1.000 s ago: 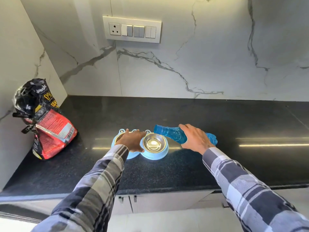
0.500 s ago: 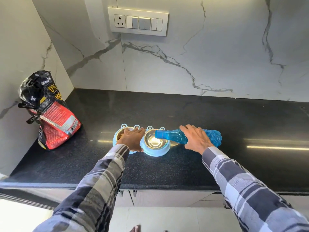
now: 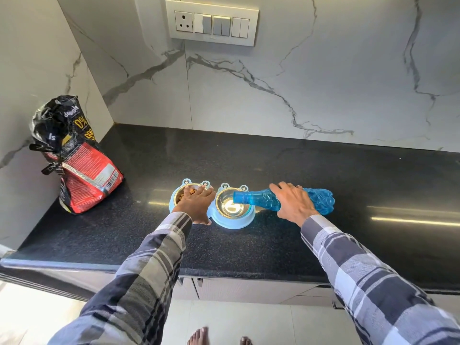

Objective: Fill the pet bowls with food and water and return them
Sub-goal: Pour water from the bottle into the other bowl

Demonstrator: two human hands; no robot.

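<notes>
R hand (image 3: 293, 205) wrapped around blue bottle (image 3: 278, 200), fingers (image 3: 281, 186) curled over top, thumb side hidden. Bottle tipped near flat, mouth over R bowl (image 3: 232, 207), just past its rim. Bowl looks partly filled w/ water; the stream itself can't be made out.

L hand (image 3: 198, 204) lies palm-down on L bowl (image 3: 184, 194), fingers spread flat over rim, steadying, not gripping anything I can tell. Kibble (image 3: 190, 191) shows just beyond fingertips. Both bowls sit in one light-blue holder (image 3: 236, 224) on black counter (image 3: 249, 245). Food bag (image 3: 79, 165) well off to L of L hand.

Step (est.): water fill, food side done; return of bowls pending.

Risks:
- bottle so flat → surge, overshoot of far rim, puddle on counter.
- splash toward L fingers → wet kibble.
- soft bottle squeezed → sudden spurt.
- overfilled → slosh when holder is carried.
</notes>
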